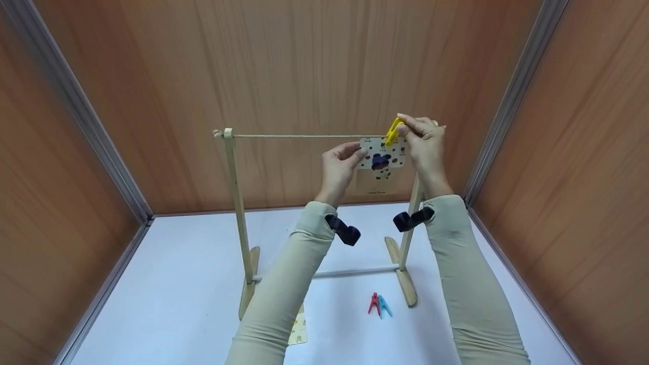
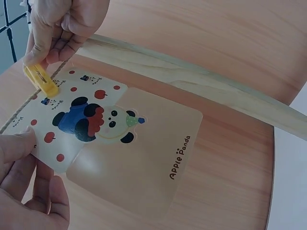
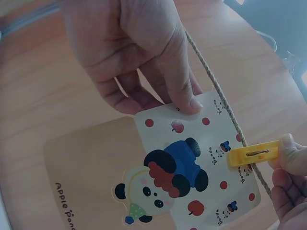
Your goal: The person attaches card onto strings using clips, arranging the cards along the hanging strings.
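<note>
A panda-printed card (image 2: 134,158), white with red dots on one half and tan on the other, hangs against the taut string (image 1: 304,136). My left hand (image 1: 338,170) pinches its white half near one side edge, thumb on the printed face. Between the thumb and fingers of my right hand (image 1: 423,144) is a yellow clothespin (image 3: 254,153). The clothespin's jaws straddle the string and the card's edge. In the right wrist view, the left hand (image 3: 139,52) shows at the top and the right hand (image 3: 292,182) at the right edge.
The string runs between two wooden posts (image 1: 237,203) joined by a white bar (image 1: 355,271). A red clothespin (image 1: 374,303) and a blue clothespin (image 1: 384,306) lie on the white table (image 1: 187,284). A yellowish card (image 1: 298,329) lies partly under the left forearm. Wooden panels (image 1: 304,61) surround the table.
</note>
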Tool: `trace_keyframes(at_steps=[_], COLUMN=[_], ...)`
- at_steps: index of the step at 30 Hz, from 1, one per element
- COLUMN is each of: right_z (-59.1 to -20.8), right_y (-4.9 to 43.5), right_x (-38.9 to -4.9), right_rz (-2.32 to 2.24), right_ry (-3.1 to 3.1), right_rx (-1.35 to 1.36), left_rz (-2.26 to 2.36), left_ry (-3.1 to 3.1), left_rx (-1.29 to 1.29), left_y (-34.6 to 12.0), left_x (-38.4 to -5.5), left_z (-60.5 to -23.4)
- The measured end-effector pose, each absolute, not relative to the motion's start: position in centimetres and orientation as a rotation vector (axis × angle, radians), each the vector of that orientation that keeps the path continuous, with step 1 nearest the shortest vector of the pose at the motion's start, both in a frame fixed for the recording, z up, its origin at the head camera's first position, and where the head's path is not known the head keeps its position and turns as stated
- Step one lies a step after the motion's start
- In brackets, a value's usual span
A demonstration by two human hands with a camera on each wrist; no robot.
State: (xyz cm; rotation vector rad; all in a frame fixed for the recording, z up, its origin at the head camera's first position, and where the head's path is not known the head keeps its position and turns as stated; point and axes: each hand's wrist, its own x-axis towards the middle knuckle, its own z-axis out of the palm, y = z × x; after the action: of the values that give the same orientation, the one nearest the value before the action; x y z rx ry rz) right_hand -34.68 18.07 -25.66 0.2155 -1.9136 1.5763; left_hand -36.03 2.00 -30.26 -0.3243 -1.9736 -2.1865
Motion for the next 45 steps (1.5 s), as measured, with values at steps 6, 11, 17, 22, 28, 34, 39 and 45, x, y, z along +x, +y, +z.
trace_keyframes(at_steps=[6, 11, 17, 22, 28, 34, 39, 45], right_z=[-25.9, -26.2, -26.1, -26.0, -26.2, -26.6, -27.5, -28.5], right_y=[18.1, 18.3, 18.8, 18.9, 18.7, 18.4, 18.3, 18.3], right_x=[-34.7, -34.5, -34.5, -34.5, -34.5, -34.4, -34.6, -34.5], right_rz=[1.520, 1.469, 1.430, 1.439, 1.441, 1.432, 1.470, 1.499], right_ry=[-1.964, -2.029, -2.118, -2.157, -2.168, -2.147, -2.087, -2.039], right_rx=[0.251, 0.276, 0.299, 0.321, 0.308, 0.294, 0.318, 0.333], left_rz=[-2.210, -2.209, -2.220, -2.231, -2.211, -2.180, -2.168, -2.165], left_ry=[-1.936, -1.937, -1.938, -1.914, -1.941, -1.973, -1.982, -1.968], left_rx=[-0.327, -0.340, -0.351, -0.357, -0.352, -0.380, -0.412, -0.424], left_y=[2.2, 2.4, 2.4, 2.3, 2.2, 1.8, 1.3, 0.9], left_x=[-36.2, -36.2, -36.3, -36.3, -36.3, -36.5, -36.5, -36.4], left_z=[-30.4, -30.8, -30.9, -30.8, -30.9, -30.6, -30.5, -30.7])
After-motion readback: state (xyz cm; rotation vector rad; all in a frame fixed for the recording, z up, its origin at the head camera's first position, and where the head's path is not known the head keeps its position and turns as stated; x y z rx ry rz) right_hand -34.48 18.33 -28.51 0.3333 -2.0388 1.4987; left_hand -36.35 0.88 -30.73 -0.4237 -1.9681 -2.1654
